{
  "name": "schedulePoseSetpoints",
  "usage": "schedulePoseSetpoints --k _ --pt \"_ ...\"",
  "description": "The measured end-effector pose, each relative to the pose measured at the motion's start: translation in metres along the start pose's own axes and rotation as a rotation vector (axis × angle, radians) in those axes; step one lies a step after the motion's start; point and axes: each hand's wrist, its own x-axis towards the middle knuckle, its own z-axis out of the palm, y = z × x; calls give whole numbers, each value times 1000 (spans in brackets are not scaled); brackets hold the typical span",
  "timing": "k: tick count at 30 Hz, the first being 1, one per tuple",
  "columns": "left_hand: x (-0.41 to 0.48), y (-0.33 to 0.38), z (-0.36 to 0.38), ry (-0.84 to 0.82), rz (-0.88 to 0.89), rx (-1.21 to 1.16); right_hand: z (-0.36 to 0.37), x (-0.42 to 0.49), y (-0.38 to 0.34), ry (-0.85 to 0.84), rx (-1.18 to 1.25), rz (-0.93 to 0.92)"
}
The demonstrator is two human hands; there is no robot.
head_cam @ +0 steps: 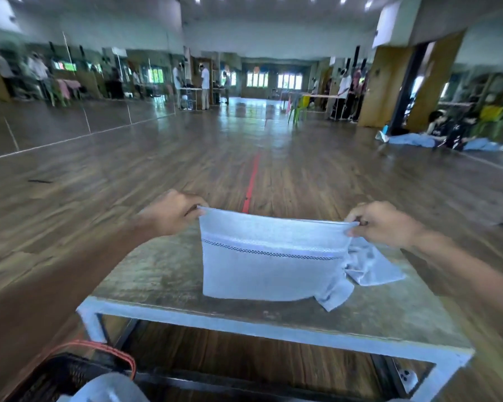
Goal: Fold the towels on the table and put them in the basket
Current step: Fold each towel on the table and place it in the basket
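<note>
A pale blue towel (270,268) with a dark stitched band hangs stretched above the table (157,274). My left hand (172,213) pinches its upper left corner and my right hand (384,223) pinches its upper right corner. The towel's lower edge touches the tabletop, and a loose part trails to the right behind the front panel. A dark basket (67,375) with an orange handle stands at the lower left, below the table's near edge. A pale folded cloth (111,387) lies in it.
The table has a white metal frame (244,323) and a worn top. Wooden floor with a red line (251,178) stretches ahead. People sit on the floor at the right (447,134); others stand at tables far back.
</note>
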Motion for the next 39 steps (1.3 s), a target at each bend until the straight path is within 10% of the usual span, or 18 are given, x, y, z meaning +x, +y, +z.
schedulePoseSetpoints --k 20,25,28,39 --pt "84 56 -150 -45 -126 -139 -177 -7 -48 -28 56 15" --pt "76 60 -165 -689 -293 -307 -181 -15 -45 -459 157 8" --pt "71 51 -165 -773 -305 -368 -175 -12 -44 -552 230 -13" --pt "66 19 -102 -448 -326 -187 -115 27 -27 -357 143 38"
